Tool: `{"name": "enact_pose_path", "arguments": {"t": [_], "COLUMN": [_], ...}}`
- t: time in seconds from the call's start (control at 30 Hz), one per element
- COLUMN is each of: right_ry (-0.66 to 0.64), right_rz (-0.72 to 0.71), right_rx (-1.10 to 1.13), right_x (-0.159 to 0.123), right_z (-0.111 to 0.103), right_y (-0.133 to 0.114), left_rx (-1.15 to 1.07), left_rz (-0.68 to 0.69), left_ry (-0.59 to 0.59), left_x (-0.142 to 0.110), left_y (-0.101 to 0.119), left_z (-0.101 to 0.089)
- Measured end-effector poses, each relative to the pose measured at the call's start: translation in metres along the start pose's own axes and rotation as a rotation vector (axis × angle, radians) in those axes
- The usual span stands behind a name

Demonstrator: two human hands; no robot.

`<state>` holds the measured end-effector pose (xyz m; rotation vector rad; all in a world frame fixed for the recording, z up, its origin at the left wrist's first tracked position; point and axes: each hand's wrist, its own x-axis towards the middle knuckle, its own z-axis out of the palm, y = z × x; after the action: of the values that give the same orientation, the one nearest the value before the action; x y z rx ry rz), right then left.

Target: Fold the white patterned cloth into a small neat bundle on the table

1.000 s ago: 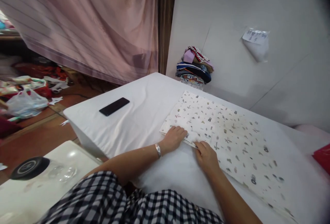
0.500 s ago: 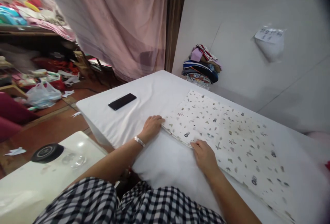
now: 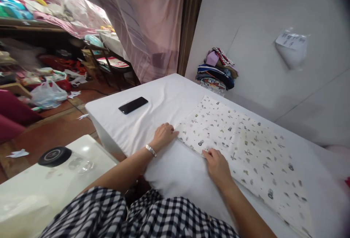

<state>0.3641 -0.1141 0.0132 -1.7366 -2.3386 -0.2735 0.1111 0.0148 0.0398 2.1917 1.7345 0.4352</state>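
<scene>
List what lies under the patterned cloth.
The patterned cloth lies on the white sheet; both hands press its near edge. Anything beneath is hidden.

left hand [image 3: 164, 135] slid to cloth [image 3: 240, 150] corner

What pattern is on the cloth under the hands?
The cloth is cream-white with small scattered grey and dark motifs, seen in the head view.

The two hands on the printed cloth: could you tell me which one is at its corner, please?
The left hand, with the bracelet, rests at the near-left corner of the printed cloth. The right hand presses the near edge further along, away from any corner.
</scene>
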Motion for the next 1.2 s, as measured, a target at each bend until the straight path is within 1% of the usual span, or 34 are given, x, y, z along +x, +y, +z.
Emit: {"name": "enact_pose_path", "arguments": {"t": [0.13, 0.33, 0.43, 0.53, 0.73, 0.9, 1.07, 1.13, 1.2], "right_ry": [0.036, 0.117, 0.205, 0.258, 0.258, 0.222, 0.147, 0.121, 0.117], "right_rz": [-0.006, -0.047, -0.075, -0.084, -0.094, -0.063, -0.028, -0.018, -0.015], "right_rx": [-0.008, 0.026, 0.062, 0.108, 0.15, 0.115, 0.107, 0.105, 0.086], "right_x": [0.0, -0.002, -0.004, -0.005, -0.001, 0.003, 0.006, 0.007, 0.007], "right_z": [0.005, 0.018, 0.023, 0.024, 0.022, 0.02, 0.016, 0.013, 0.012], "right_y": [-0.003, -0.001, 0.001, 0.001, 0.001, -0.001, -0.002, -0.003, -0.004], "left_rx": [0.029, -0.095, -0.15, -0.095, 0.032, 0.064, 0.012, 0.023, 0.061], "left_rz": [-0.017, -0.157, -0.191, -0.194, -0.174, -0.182, -0.198, -0.177, -0.158], "left_ry": [-0.008, -0.101, -0.085, -0.08, -0.086, -0.096, -0.088, -0.082, -0.105], "left_x": [0.005, 0.013, 0.015, 0.014, 0.011, 0.015, 0.02, 0.021, 0.021], "left_y": [0.009, 0.013, 0.011, 0.009, 0.013, 0.018, 0.011, 0.008, 0.006], "left_z": [0.005, -0.001, -0.005, -0.003, 0.003, 0.0, -0.007, -0.008, -0.009]}}
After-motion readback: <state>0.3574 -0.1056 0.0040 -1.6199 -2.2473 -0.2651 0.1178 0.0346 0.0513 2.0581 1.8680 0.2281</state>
